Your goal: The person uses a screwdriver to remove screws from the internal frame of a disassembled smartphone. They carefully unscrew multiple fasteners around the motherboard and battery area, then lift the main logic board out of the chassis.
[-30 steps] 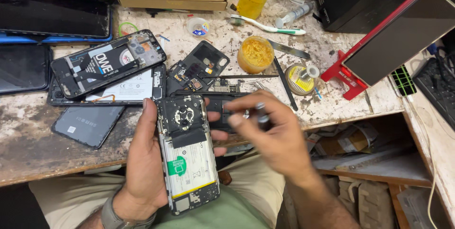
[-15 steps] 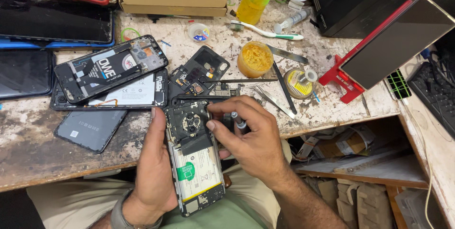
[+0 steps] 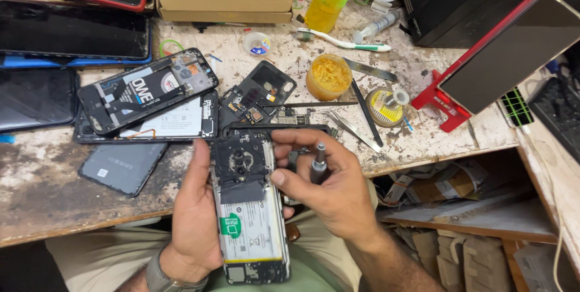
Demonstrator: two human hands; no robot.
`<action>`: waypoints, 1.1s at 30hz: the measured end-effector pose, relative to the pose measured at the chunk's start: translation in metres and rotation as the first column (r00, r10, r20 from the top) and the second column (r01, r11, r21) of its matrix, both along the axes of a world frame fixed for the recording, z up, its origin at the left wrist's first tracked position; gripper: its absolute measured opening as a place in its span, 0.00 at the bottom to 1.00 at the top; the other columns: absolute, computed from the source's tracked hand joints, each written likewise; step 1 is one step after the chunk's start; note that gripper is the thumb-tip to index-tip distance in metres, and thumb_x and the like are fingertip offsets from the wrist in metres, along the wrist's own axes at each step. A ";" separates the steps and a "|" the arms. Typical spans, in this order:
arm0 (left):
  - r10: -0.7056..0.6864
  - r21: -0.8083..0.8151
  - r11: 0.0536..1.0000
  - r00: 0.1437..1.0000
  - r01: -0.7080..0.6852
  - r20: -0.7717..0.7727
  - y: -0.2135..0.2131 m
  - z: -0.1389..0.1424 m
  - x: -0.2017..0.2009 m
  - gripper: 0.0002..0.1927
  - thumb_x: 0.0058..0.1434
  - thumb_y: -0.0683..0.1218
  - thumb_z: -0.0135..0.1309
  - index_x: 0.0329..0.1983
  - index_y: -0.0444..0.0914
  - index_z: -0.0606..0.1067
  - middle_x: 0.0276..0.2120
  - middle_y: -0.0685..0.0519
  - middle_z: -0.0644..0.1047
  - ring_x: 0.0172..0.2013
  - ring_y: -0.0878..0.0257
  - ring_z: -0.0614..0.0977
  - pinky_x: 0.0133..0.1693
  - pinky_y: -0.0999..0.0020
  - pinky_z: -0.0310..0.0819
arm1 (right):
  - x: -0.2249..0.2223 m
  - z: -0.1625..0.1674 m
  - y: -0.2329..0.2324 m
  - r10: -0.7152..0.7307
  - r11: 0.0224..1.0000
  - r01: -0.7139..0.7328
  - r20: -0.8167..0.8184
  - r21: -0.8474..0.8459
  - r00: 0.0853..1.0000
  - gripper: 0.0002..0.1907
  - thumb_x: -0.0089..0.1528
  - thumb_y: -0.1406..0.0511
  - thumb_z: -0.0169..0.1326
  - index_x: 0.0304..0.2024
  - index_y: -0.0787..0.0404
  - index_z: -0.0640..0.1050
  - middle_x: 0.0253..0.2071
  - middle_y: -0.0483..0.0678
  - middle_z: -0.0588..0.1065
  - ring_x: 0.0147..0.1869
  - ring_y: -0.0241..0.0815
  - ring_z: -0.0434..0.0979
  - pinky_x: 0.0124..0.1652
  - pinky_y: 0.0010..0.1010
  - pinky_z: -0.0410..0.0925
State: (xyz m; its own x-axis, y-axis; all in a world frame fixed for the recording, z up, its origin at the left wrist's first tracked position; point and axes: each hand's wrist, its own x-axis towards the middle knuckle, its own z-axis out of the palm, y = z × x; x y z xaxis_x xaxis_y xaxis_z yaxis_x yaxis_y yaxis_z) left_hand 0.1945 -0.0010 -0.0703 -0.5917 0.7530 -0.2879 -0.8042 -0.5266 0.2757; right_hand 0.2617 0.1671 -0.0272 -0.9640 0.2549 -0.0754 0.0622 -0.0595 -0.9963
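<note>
Clearly the opened smartphone with its back cover off, white battery and black camera plate showing, is held off the worktop and over the person's lap so that both hands can reach it: the left hand cradles it from behind and along its left edge, its grip wrapped closed around the body, which keeps the exposed insides facing up towards the camera. The right hand is closed on a small dark-handled metal screwdriver, pinched upright between the fingers with the knurled end up, while its forefinger and thumb press on the right edge of the phone near the camera plate, seemingly to steady it; where the driver's tip rests is hidden behind the fingers. Just beyond the hands, on the stained worktop, lie other stripped phones: a black frame with a printed label inside resting on a white-backed one, a dark grey rear cover lying flat near the front edge, and a black inner cover beside them, all close by and within reach. Further back stand a round tub of amber paste, a small solder reel, metal tweezers and a white-and-green toothbrush. A red stand at the right props a dark tablet at a tilt.
</note>
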 end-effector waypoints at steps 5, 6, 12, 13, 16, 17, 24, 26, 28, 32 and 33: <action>-0.131 0.149 0.981 0.991 0.128 0.008 0.003 -0.003 0.000 0.48 0.68 0.75 0.26 0.59 0.29 0.72 0.41 0.42 0.82 0.35 0.50 0.86 0.38 0.57 0.85 | 0.006 0.002 0.002 0.013 0.998 -0.008 -0.068 0.069 0.998 0.25 0.57 0.75 0.64 0.58 0.68 0.77 0.46 0.46 0.76 0.29 0.22 0.64 0.32 0.15 0.64; -0.145 0.158 0.977 0.989 0.144 -0.004 0.003 -0.005 0.000 0.48 0.68 0.75 0.26 0.59 0.29 0.72 0.40 0.42 0.82 0.34 0.50 0.86 0.37 0.58 0.85 | 0.007 0.002 0.003 0.014 0.997 -0.008 -0.070 0.073 0.997 0.25 0.57 0.75 0.64 0.58 0.68 0.78 0.47 0.46 0.76 0.29 0.22 0.63 0.33 0.15 0.64; -0.119 0.129 0.984 0.993 0.120 -0.017 0.005 -0.011 0.001 0.46 0.71 0.73 0.27 0.59 0.29 0.72 0.39 0.42 0.82 0.31 0.50 0.86 0.33 0.58 0.85 | 0.012 0.002 0.005 0.027 0.999 -0.024 -0.061 0.036 0.998 0.25 0.58 0.74 0.64 0.59 0.68 0.77 0.48 0.46 0.77 0.29 0.22 0.62 0.35 0.15 0.65; -0.117 0.125 0.985 0.993 0.118 -0.017 0.005 -0.010 0.000 0.46 0.71 0.73 0.27 0.59 0.29 0.72 0.39 0.41 0.82 0.31 0.50 0.86 0.33 0.58 0.85 | 0.012 0.003 0.005 0.029 0.999 -0.028 -0.061 0.024 0.998 0.25 0.58 0.74 0.64 0.59 0.68 0.77 0.48 0.46 0.77 0.29 0.22 0.63 0.36 0.15 0.66; -0.081 0.104 0.991 0.993 0.089 -0.080 0.006 -0.004 0.002 0.47 0.71 0.74 0.26 0.59 0.28 0.71 0.40 0.41 0.82 0.34 0.50 0.86 0.36 0.57 0.85 | 0.009 0.005 0.005 0.012 1.000 -0.012 -0.028 -0.029 1.000 0.23 0.59 0.74 0.61 0.58 0.68 0.77 0.45 0.47 0.79 0.29 0.24 0.71 0.34 0.20 0.72; -0.052 0.092 0.994 0.988 0.066 -0.146 0.005 -0.001 0.003 0.48 0.71 0.74 0.26 0.61 0.27 0.70 0.41 0.41 0.82 0.36 0.50 0.86 0.39 0.56 0.84 | 0.007 0.006 0.005 0.001 0.999 -0.002 -0.010 -0.047 1.000 0.22 0.60 0.73 0.60 0.57 0.67 0.77 0.43 0.47 0.79 0.29 0.26 0.74 0.32 0.22 0.74; 0.108 0.106 0.991 0.966 -0.085 -0.233 0.010 0.016 0.012 0.41 0.74 0.69 0.23 0.77 0.38 0.60 0.55 0.45 0.76 0.50 0.54 0.81 0.52 0.54 0.79 | -0.004 0.016 0.006 -0.015 0.869 0.027 -0.027 0.493 1.000 0.15 0.61 0.69 0.60 0.50 0.63 0.81 0.39 0.47 0.83 0.33 0.32 0.82 0.30 0.26 0.76; 0.135 0.036 0.991 0.961 -0.131 -0.243 0.011 0.016 0.013 0.39 0.73 0.66 0.23 0.75 0.37 0.61 0.57 0.46 0.75 0.54 0.56 0.79 0.56 0.56 0.74 | -0.005 0.018 0.005 0.052 0.736 0.069 -0.158 0.673 0.986 0.14 0.61 0.69 0.61 0.50 0.64 0.81 0.41 0.49 0.83 0.39 0.35 0.85 0.36 0.26 0.77; 0.155 -0.016 0.986 0.951 -0.165 -0.266 0.012 0.016 0.014 0.37 0.74 0.64 0.24 0.73 0.36 0.62 0.58 0.47 0.75 0.56 0.57 0.78 0.58 0.58 0.71 | -0.006 0.019 0.004 0.067 0.665 0.079 -0.165 0.742 0.984 0.14 0.61 0.68 0.62 0.50 0.64 0.80 0.41 0.50 0.82 0.40 0.40 0.85 0.37 0.28 0.76; 0.175 -0.115 0.970 0.940 -0.216 -0.291 0.012 0.011 0.016 0.34 0.73 0.62 0.28 0.72 0.37 0.64 0.60 0.50 0.74 0.58 0.60 0.76 0.61 0.60 0.68 | -0.007 0.018 0.002 0.149 0.574 0.084 -0.205 0.814 0.967 0.18 0.61 0.70 0.61 0.54 0.64 0.77 0.44 0.52 0.81 0.44 0.46 0.85 0.41 0.32 0.77; 0.178 -0.145 0.963 0.941 -0.227 -0.287 0.011 0.010 0.016 0.34 0.73 0.62 0.29 0.71 0.37 0.64 0.61 0.50 0.74 0.58 0.60 0.76 0.61 0.60 0.68 | -0.007 0.017 0.002 0.159 0.550 0.086 -0.206 0.830 0.965 0.20 0.59 0.70 0.61 0.54 0.64 0.77 0.44 0.52 0.81 0.44 0.47 0.84 0.41 0.33 0.76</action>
State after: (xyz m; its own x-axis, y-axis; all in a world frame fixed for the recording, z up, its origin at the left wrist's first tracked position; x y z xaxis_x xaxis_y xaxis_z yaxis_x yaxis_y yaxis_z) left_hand 0.2102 0.0105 -0.0600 -0.7996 0.5617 -0.2123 -0.5687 -0.5950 0.5679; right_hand 0.2543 0.1687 -0.0104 -0.9273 0.0485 0.3713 -0.1899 0.7937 -0.5779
